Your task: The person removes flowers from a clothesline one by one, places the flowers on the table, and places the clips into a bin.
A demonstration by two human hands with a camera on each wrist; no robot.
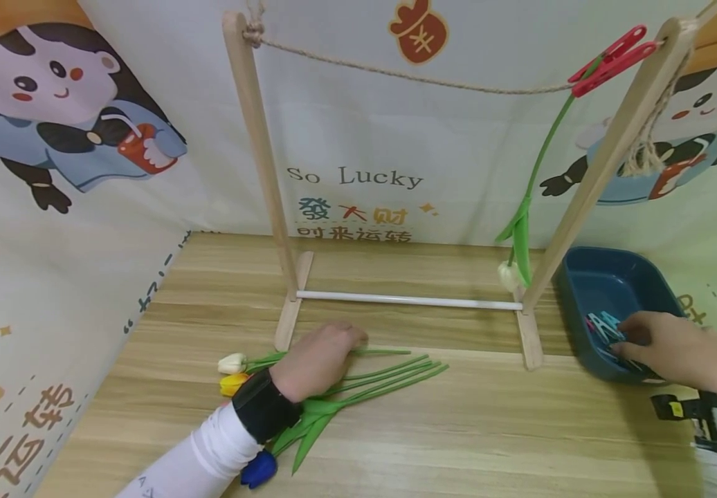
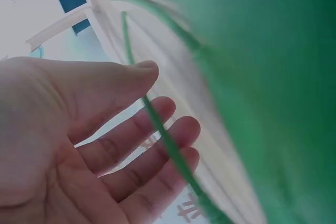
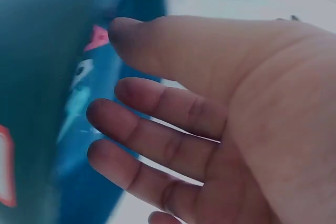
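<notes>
My left hand is over artificial tulips lying on the table. In the left wrist view its thumb and fingers pinch the green stem of a tulip. A white tulip bloom, a yellow one and a blue one show around the sleeve; their stems point right. My right hand reaches into a dark blue bin among small clothespins. Its fingers are loosely bent, with nothing visibly held between them in the right wrist view.
Behind the tulips stands a wooden frame with a white bottom rod. A rope spans its top. At the rope's right end, a red clothespin holds a white tulip head-down. A printed cloth hangs behind.
</notes>
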